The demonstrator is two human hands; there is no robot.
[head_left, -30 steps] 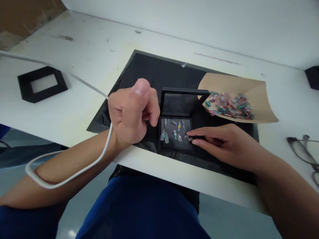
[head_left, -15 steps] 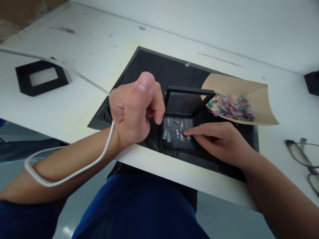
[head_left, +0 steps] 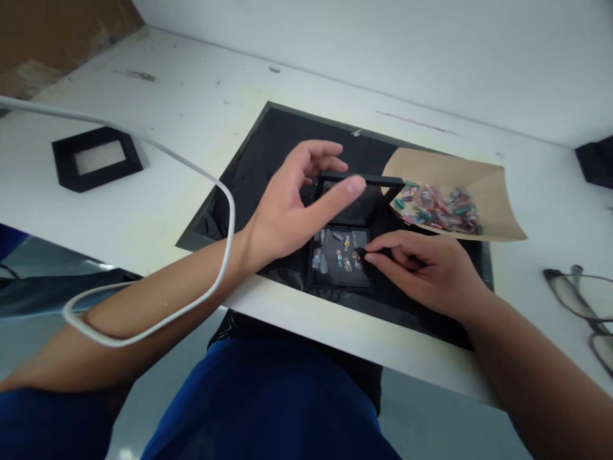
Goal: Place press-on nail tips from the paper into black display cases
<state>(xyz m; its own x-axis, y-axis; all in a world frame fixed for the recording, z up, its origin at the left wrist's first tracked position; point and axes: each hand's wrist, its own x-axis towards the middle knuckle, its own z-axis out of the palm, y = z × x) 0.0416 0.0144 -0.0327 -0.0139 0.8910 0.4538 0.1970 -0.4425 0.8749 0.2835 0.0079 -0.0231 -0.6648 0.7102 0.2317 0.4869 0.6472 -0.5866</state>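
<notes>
A black hinged case (head_left: 357, 280) lies on a black mat, its windowed lid (head_left: 398, 185) raised. Several decorated false nails (head_left: 324, 263) rest inside it, one bearing a yellow flower-like piece (head_left: 347, 242). My left hand (head_left: 294, 198) is beside the raised lid, fingers spread and thumb stretched in front of the lid; I see nothing in it. At the case's right edge, my right hand (head_left: 421, 271) has thumb and forefinger pinched together. A small dark bit shows at those fingertips, too small to name.
Behind the right hand, a brown paper tray (head_left: 493, 191) holds a pile of colourful false nails (head_left: 445, 207). A black frame (head_left: 64, 167) lies at the left, glasses (head_left: 577, 297) at the right. A white cable (head_left: 232, 217) loops over my left forearm.
My left hand has opened from a curled fist and moved right, towards the lid. My right forefinger has drawn back from among the nails to the case's edge, meeting the thumb.
</notes>
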